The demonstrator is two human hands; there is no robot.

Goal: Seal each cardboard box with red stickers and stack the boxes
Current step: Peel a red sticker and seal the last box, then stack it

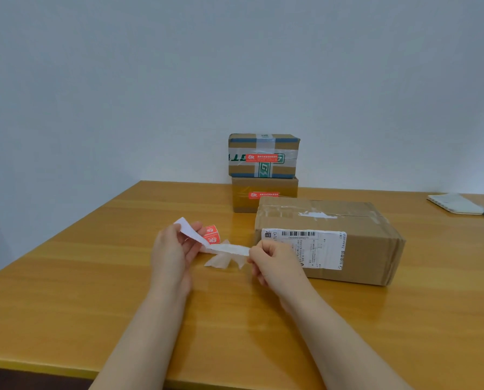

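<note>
A large cardboard box [356,243] with a white shipping label lies on the wooden table [94,277], right of centre. Behind it two smaller boxes are stacked: the top box [263,154] and the bottom box [243,199] each carry a red sticker. My left hand [170,249] holds one end of a white sticker strip [224,249], and my right hand [274,263] pinches its other end just above the table. A small roll of red stickers [212,234] sits behind the strip. Crumpled translucent backing paper [221,260] lies under the strip.
A white notebook [454,204] with a light blue object beside it lies at the table's far right. A plain pale wall stands behind the table. The table's front edge runs along the bottom of the view.
</note>
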